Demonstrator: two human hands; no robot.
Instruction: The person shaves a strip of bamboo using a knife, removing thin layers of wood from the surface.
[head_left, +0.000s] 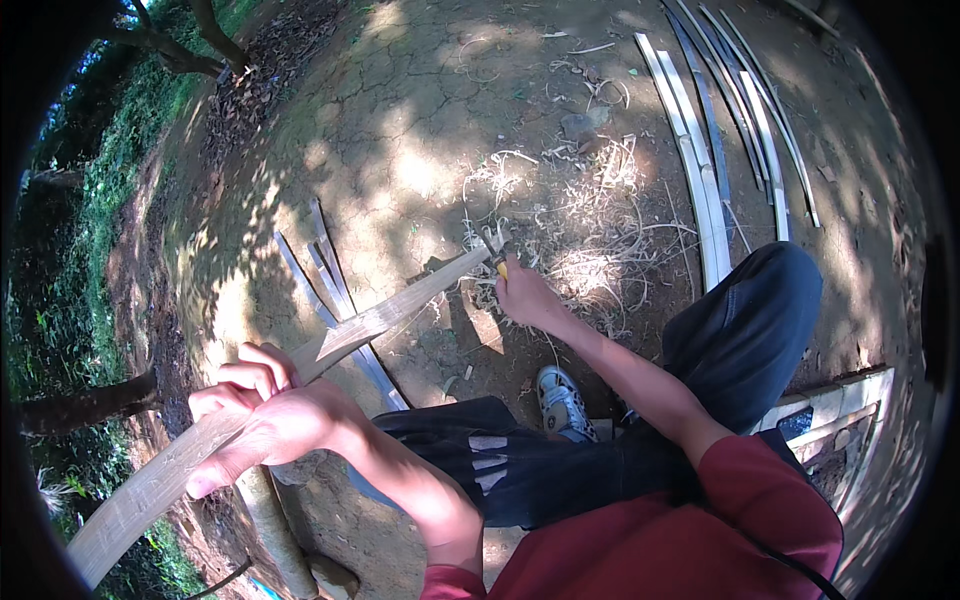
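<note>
A long, pale bamboo strip (370, 322) slants from the lower left up to the middle of the view. My left hand (285, 415) is wrapped round it partway along, thumb beneath and fingers curled over the top. At the strip's far end, my right hand (525, 295) is closed on a yellow-handled blade tool (502, 268). The metal part of this tool meets the strip's tip; its exact shape is hard to make out. Curly shavings (600, 265) lie heaped on the ground just beyond and right of my right hand.
Several long strips (700, 160) lie on the ground at the far right. A few shorter strips (335, 280) rest beneath the held one. A wooden frame (840, 400) stands by my right knee, and a log (275, 530) lies at lower left. Trees and greenery (110, 220) border the left.
</note>
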